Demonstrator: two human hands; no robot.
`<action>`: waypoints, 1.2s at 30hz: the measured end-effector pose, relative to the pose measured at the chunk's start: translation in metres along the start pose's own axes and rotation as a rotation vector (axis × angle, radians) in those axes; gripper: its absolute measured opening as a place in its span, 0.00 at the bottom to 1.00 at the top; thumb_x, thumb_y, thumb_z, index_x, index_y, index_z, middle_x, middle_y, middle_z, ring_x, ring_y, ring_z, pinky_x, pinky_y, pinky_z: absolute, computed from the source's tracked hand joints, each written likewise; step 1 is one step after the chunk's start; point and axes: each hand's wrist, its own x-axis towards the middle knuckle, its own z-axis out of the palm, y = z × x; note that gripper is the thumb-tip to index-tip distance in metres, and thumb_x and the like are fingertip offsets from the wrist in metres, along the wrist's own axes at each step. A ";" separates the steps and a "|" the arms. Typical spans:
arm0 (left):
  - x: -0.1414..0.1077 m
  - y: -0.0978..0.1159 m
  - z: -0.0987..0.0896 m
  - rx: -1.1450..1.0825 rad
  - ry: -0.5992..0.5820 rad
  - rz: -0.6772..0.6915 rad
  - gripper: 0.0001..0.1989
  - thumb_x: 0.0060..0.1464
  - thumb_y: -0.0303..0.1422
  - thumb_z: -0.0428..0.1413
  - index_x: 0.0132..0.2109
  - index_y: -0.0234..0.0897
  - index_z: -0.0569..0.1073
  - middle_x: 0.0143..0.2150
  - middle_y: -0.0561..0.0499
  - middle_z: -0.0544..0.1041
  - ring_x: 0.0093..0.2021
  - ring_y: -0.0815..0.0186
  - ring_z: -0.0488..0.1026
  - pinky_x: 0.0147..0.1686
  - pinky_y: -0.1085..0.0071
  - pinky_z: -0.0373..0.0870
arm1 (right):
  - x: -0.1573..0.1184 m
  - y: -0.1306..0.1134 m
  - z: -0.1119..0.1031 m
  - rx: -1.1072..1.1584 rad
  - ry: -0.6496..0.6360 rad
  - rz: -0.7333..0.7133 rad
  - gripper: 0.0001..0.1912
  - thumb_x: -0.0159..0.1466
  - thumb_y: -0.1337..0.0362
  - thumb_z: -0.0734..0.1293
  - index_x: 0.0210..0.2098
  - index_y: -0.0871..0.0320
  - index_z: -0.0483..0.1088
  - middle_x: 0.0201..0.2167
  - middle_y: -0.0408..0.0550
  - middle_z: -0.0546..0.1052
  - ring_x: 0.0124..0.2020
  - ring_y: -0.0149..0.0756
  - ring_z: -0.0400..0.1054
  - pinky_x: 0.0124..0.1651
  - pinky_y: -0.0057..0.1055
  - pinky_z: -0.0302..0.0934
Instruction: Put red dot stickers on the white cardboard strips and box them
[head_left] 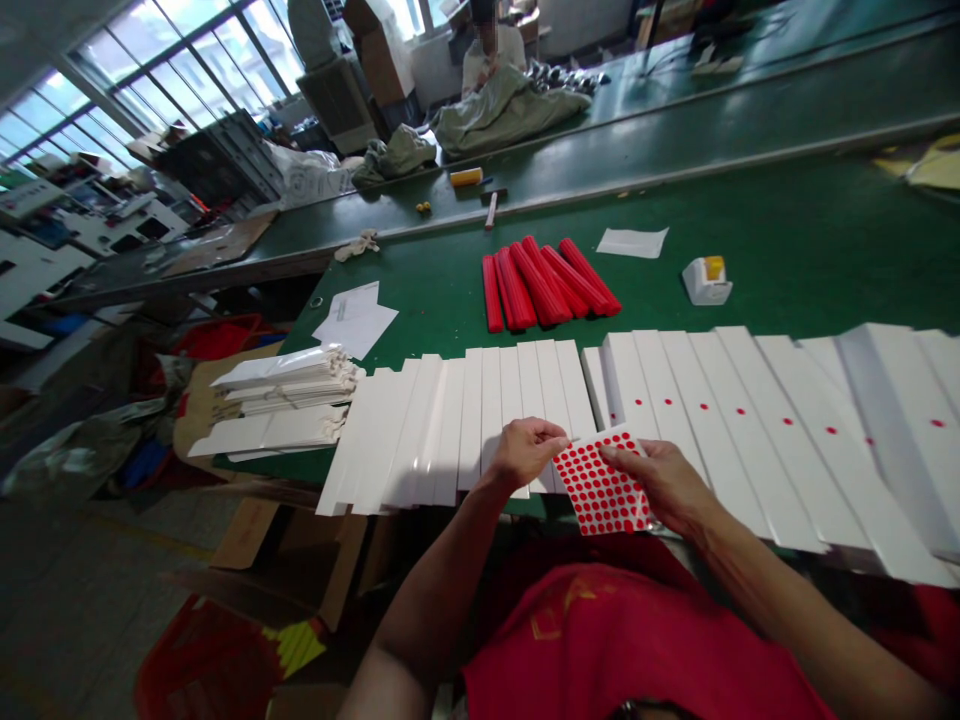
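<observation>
Well: light, limp red-dot sticker sheet (601, 488), pinched at edges by left hand (525, 452) and right hand (656, 487), just before white card strips (491, 400); hold by margins.

On my feed, the wearer has on a red T-shirt (622, 640) with a gold print (570, 610) on the chest, too foreshortened for me to read. The left forearm (431, 590) and right forearm (795, 600) are bare, as are the left hand (525, 452) and right hand (664, 485). A small dark item (626, 710) shows at the neckline, too cut off to identify.
</observation>
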 end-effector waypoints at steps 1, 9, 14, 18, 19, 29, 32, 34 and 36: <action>0.001 0.000 0.000 0.035 -0.014 -0.005 0.09 0.46 0.33 0.59 0.34 0.30 0.79 0.29 0.48 0.78 0.29 0.69 0.72 0.31 0.73 0.67 | 0.000 0.001 0.001 0.000 0.005 0.000 0.14 0.49 0.62 0.78 0.30 0.63 0.75 0.27 0.54 0.79 0.26 0.45 0.75 0.29 0.37 0.70; 0.007 -0.002 0.003 0.181 -0.032 -0.038 0.07 0.47 0.31 0.57 0.32 0.31 0.78 0.27 0.51 0.77 0.28 0.70 0.71 0.29 0.75 0.65 | 0.001 0.005 0.002 -0.058 0.085 -0.039 0.14 0.47 0.61 0.78 0.28 0.63 0.74 0.24 0.53 0.78 0.23 0.42 0.73 0.25 0.34 0.68; 0.034 -0.003 0.013 0.298 0.058 0.021 0.06 0.48 0.30 0.58 0.32 0.34 0.79 0.34 0.50 0.77 0.34 0.69 0.72 0.36 0.74 0.68 | -0.008 0.006 -0.007 -0.110 0.155 -0.036 0.15 0.44 0.61 0.78 0.25 0.62 0.73 0.21 0.50 0.77 0.20 0.40 0.71 0.22 0.31 0.67; 0.068 -0.005 0.035 0.514 0.168 -0.004 0.04 0.48 0.33 0.60 0.31 0.39 0.80 0.44 0.49 0.76 0.44 0.63 0.71 0.47 0.68 0.67 | -0.020 0.008 -0.023 -0.109 0.165 -0.057 0.15 0.46 0.58 0.78 0.26 0.62 0.74 0.22 0.51 0.77 0.21 0.39 0.71 0.23 0.30 0.67; 0.075 -0.006 0.041 0.555 0.179 -0.025 0.04 0.48 0.34 0.60 0.30 0.40 0.80 0.45 0.49 0.76 0.47 0.61 0.71 0.50 0.66 0.65 | -0.022 0.008 -0.027 -0.100 0.167 -0.060 0.16 0.47 0.58 0.78 0.27 0.62 0.74 0.22 0.51 0.78 0.21 0.40 0.72 0.24 0.31 0.67; 0.101 -0.034 0.066 0.679 0.318 -0.063 0.07 0.51 0.33 0.57 0.28 0.41 0.78 0.46 0.48 0.74 0.50 0.56 0.65 0.51 0.60 0.62 | -0.040 0.008 -0.049 -0.072 0.176 -0.077 0.19 0.47 0.55 0.78 0.27 0.64 0.75 0.22 0.53 0.77 0.21 0.39 0.71 0.24 0.31 0.66; 0.102 -0.039 0.069 0.701 0.341 -0.062 0.07 0.51 0.34 0.57 0.28 0.43 0.78 0.46 0.48 0.73 0.50 0.56 0.65 0.50 0.59 0.62 | -0.039 0.008 -0.050 -0.075 0.166 -0.088 0.19 0.47 0.54 0.78 0.26 0.64 0.74 0.22 0.53 0.77 0.21 0.39 0.71 0.24 0.31 0.66; 0.100 -0.042 0.071 0.724 0.365 -0.025 0.06 0.52 0.34 0.58 0.29 0.44 0.79 0.45 0.49 0.73 0.49 0.57 0.65 0.50 0.59 0.62 | -0.039 0.006 -0.049 -0.077 0.175 -0.093 0.18 0.46 0.55 0.79 0.26 0.63 0.74 0.21 0.52 0.77 0.21 0.39 0.71 0.24 0.31 0.66; 0.098 -0.042 0.073 0.747 0.397 0.040 0.04 0.52 0.35 0.59 0.35 0.45 0.79 0.45 0.49 0.73 0.49 0.58 0.65 0.49 0.61 0.62 | -0.038 0.002 -0.047 -0.072 0.187 -0.089 0.17 0.44 0.57 0.79 0.25 0.62 0.74 0.21 0.50 0.77 0.21 0.39 0.71 0.24 0.31 0.66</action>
